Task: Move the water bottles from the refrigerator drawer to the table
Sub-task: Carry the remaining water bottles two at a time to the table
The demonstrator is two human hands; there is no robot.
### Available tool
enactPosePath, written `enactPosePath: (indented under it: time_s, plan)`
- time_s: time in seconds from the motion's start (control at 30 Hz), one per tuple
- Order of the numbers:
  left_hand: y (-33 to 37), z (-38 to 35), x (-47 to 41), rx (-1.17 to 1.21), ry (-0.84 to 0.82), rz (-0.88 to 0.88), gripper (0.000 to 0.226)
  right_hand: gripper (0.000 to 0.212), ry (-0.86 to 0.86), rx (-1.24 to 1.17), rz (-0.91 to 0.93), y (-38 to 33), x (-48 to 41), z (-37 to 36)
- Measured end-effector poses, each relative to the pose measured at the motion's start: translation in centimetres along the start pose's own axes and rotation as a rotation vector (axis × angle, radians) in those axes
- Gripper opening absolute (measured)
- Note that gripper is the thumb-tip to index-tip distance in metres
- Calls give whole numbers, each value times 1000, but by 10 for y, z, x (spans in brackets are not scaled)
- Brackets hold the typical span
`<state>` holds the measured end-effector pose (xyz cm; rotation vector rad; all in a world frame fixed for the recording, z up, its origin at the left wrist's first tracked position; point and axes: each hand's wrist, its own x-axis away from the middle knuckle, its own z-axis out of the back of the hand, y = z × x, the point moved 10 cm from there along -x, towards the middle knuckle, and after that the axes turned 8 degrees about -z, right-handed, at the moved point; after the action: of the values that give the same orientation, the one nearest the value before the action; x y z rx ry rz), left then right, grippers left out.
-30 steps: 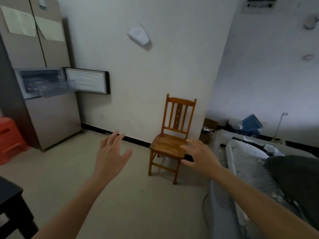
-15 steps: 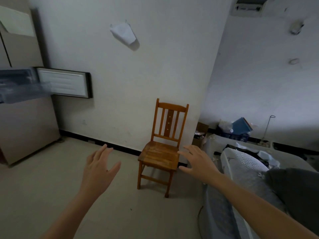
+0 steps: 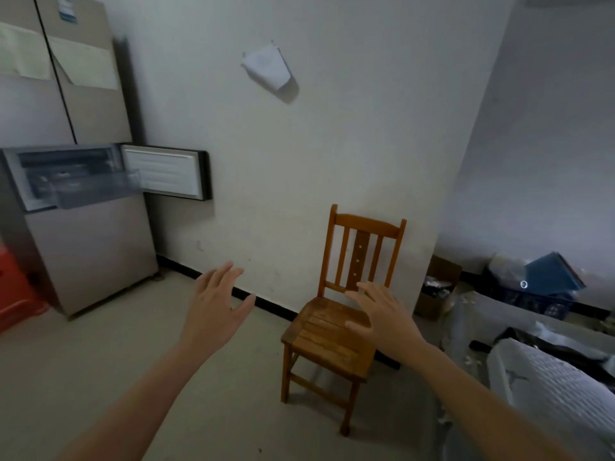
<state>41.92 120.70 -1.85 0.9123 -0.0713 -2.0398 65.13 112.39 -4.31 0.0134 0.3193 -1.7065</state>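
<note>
High up, blurred sticker (image 3: 67,11) on refrigerator (image 3: 93,251)

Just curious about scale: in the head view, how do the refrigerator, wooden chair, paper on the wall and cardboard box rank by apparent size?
1. refrigerator, partly cut off at the left.
2. wooden chair.
3. paper on the wall and cardboard box look alike, so unranked.

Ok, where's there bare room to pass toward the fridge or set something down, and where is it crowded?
Bare floor runs from the refrigerator to the wooden chair; its seat is bare too. Crowded: right of the chair, cardboard box and bedding; red stool left of the refrigerator. The left hand and right hand hold nothing.
</note>
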Motion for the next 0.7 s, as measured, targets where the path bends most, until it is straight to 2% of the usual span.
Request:
enactPosePath:
  time_s: [0.23,0.33,0.53,0.7]
  plan:
    - [-2,-40,-44,-61,35,70,54,55,-9,-17,88,41,-85,3]
    - [-24,-45,-50,-93,78,119,66,55,-43,-45,148,42,-113,-16]
    - [-69,-45,-76,-212,153,152,57,56,-44,-71,274,32,-179,-55]
    - [-115,-60,-118,-272,176,244,64,58,-49,-62,329,21,-256,-73]
